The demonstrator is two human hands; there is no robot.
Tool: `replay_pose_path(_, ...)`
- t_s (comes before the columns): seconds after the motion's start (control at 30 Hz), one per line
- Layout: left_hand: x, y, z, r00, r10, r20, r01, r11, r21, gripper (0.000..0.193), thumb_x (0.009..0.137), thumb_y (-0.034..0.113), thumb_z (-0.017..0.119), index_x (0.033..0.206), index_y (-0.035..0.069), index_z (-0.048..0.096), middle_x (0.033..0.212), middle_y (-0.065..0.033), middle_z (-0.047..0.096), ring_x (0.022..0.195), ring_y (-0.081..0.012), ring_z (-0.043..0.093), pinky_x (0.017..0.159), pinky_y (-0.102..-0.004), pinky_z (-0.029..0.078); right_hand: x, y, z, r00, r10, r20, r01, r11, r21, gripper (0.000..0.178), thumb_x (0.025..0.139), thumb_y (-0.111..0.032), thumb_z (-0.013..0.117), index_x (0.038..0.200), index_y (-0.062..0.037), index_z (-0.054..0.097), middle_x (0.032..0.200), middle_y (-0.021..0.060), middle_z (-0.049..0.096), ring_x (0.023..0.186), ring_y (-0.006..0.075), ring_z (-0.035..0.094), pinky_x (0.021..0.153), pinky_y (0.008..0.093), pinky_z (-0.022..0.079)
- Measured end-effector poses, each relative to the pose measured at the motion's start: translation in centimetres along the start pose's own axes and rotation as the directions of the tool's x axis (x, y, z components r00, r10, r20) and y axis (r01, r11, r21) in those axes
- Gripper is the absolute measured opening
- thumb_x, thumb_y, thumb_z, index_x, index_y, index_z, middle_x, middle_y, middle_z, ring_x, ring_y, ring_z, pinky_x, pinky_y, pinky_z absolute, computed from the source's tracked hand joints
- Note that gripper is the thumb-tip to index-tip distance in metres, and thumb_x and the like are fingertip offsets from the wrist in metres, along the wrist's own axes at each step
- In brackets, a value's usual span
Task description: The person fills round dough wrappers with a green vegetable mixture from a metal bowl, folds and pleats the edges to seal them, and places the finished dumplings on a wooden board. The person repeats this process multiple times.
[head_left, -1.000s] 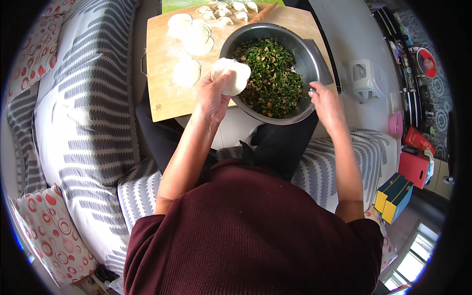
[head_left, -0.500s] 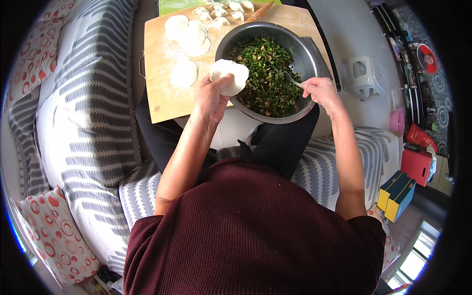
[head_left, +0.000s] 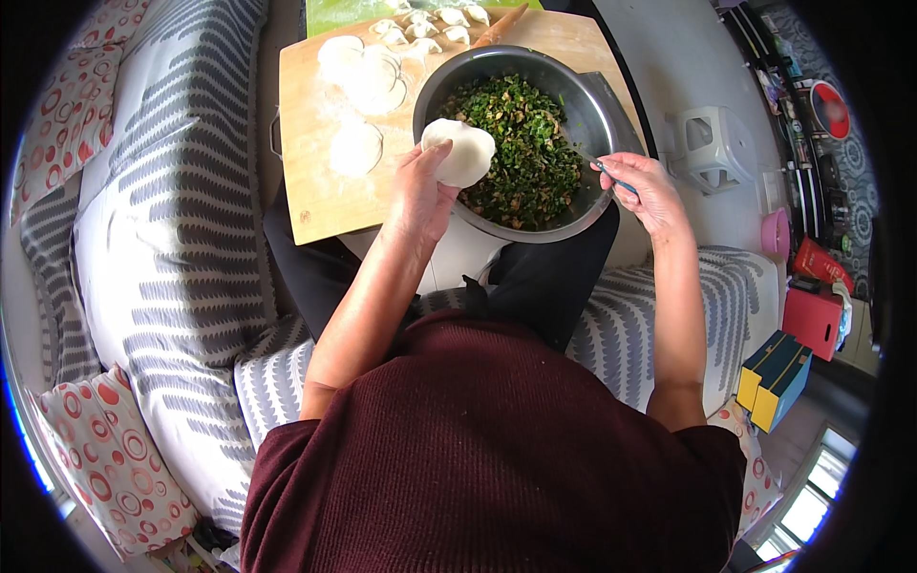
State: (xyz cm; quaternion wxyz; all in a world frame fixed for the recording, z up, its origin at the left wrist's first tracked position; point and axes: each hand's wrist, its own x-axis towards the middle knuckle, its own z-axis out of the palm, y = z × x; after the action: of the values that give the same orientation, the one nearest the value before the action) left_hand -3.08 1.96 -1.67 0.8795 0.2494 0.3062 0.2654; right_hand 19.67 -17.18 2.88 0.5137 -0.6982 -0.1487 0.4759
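one flat dough round lies on a wooden board, to the left of the left hand. beyond that hand, farther from the body, more rounds overlap; they could stick together where they touch, if the flour between them is thin. well beyond the same hand sit folded dumplings. the left hand grasps a single wrapper, thumb on top, other fingers mostly hidden. the wrapper is held up over the left side of a metal bowl, with nothing visible on it; pinched hard at one edge it could tear, and a slack grip could let it droop into the chopped green-and-brown filling. the bowl stands between the hands, its near side jutting past the board toward the lap, so weight pressed on that rim could perhaps tip it. past the bowl is a rolling pin, which might roll if the board were knocked. the right hand grips a utensil by its dark handle, at the bowl's right rim; whether its tip carries filling, i cannot tell. an overfull scoop or a jerky wrist could scatter bits.
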Motion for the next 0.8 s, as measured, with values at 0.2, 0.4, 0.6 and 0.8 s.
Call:
replay_pose_path(0.2, 0.7, -1.8, 2.4, 0.995, -0.101, 0.009, 0.102, 0.992, -0.070, 0.038, 0.102, 0.026, 0.040, 0.127, -0.001, 0.049, 0.121, -0.0128, 0.059, 0.110, -0.0237, 0.058, 0.097, -0.0383, 0.046, -1.5, -1.6, 2.1, 0.997, -0.070, 0.039, 0.068, 0.996, 0.050, 0.022, 0.089, -0.015, 0.065, 0.103, 0.0030, 0.064, 0.075, 0.0040, 0.062, 0.045, -0.0007, 0.036, 0.038, 0.0135, 0.023)
replay_pose_path(0.4, 0.5, -2.1, 4.1, 0.992, -0.076, 0.097, 0.084, 0.992, -0.091, 0.039, 0.104, 0.028, 0.035, 0.125, -0.001, 0.049, 0.118, -0.0120, 0.059, 0.109, -0.0238, 0.059, 0.094, -0.0390, 0.049, -2.0, 0.4, 5.7, 0.978, -0.209, 0.000, 0.209, 0.978, 0.014, 0.017, 0.092, -0.013, 0.061, 0.102, -0.0002, 0.066, 0.075, 0.0022, 0.062, 0.050, 0.0005, 0.038, 0.044, 0.0148, 0.026)
replay_pose_path(0.6, 0.5, -1.8, 4.3, 0.995, -0.029, 0.097, 0.036, 0.997, -0.069, 0.040, 0.105, 0.028, 0.031, 0.128, 0.000, 0.048, 0.121, -0.0125, 0.058, 0.111, -0.0236, 0.059, 0.095, -0.0393, 0.048, -2.3, 3.2, 8.9, 0.772, -0.620, -0.141, 0.511, 0.737, -0.441, 0.018, 0.091, -0.004, 0.063, 0.108, 0.0000, 0.067, 0.086, 0.0026, 0.068, 0.071, 0.0049, 0.060, 0.061, 0.0220, 0.047)
replay_pose_path(0.8, 0.5, -1.7, 4.2, 0.996, -0.052, 0.068, 0.059, 0.994, -0.097, 0.041, 0.105, 0.030, 0.027, 0.126, 0.000, 0.048, 0.121, -0.0136, 0.058, 0.112, -0.0237, 0.058, 0.099, -0.0398, 0.048, -3.6, 4.1, 11.9, 0.524, -0.845, 0.108, 0.435, 0.156, -0.887, 0.028, 0.085, -0.004, 0.065, 0.114, -0.0068, 0.064, 0.087, 0.0077, 0.059, 0.070, 0.0252, 0.064, 0.062, 0.0351, 0.053)
